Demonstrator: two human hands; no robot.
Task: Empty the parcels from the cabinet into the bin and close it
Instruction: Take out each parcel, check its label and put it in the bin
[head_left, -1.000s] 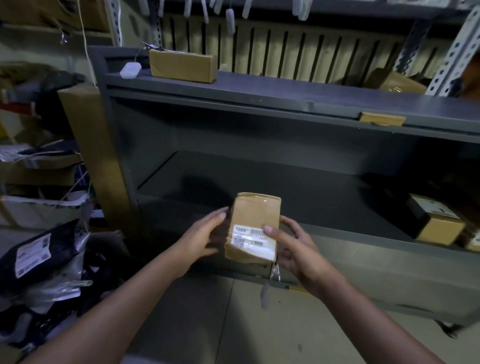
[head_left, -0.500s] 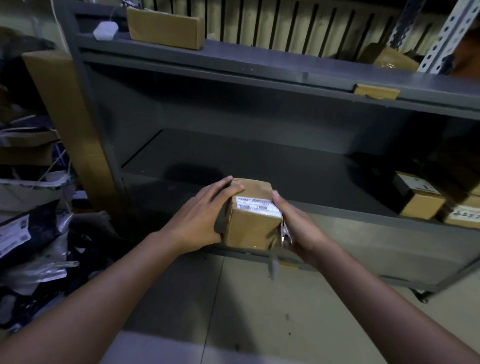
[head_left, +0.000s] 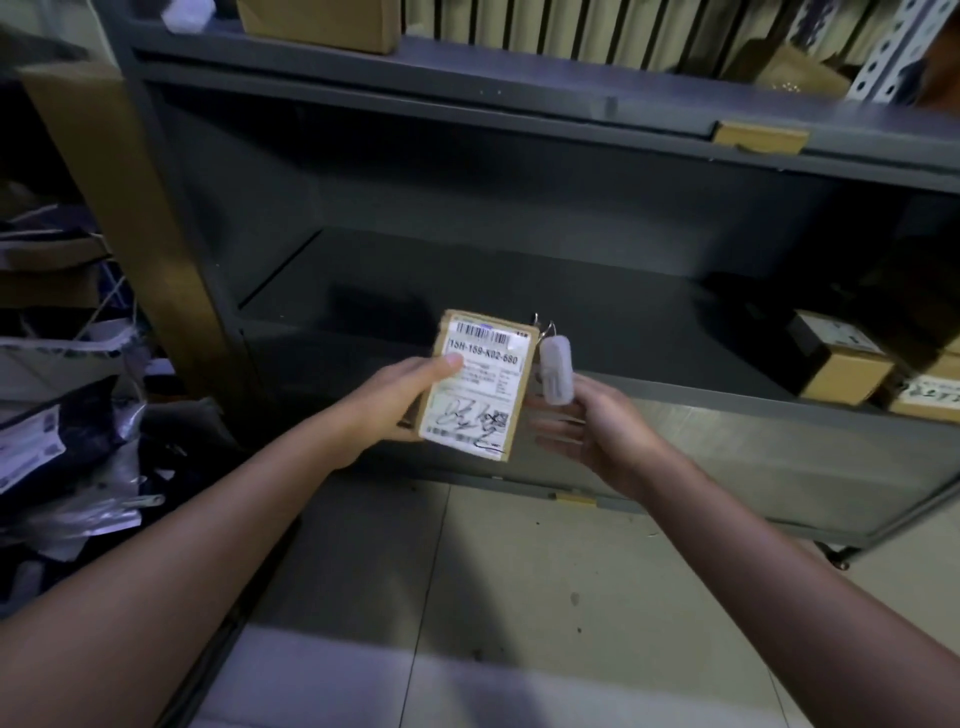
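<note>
In the head view, the left hand (head_left: 410, 387) pinches the labelled cardboard parcel (head_left: 480, 384) in front of the open grey cabinet (head_left: 519, 291), while the right hand (head_left: 587, 421) cradles the white clip tag (head_left: 555, 371) at the parcel's edge, fingers loosely curled. With only that one-sided pinch, the parcel could slip to the floor, and tugging the tag may tear the label. Two more boxes (head_left: 844, 364) wait at the shelf's right end; no bin is in view.

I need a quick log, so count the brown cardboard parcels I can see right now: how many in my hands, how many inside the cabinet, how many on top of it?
In hand: 1, the labelled parcel
Inside cabinet: 2, the dark-topped box and the box at the right edge
On top: 2, the left box and the right box
Total: 5
</note>
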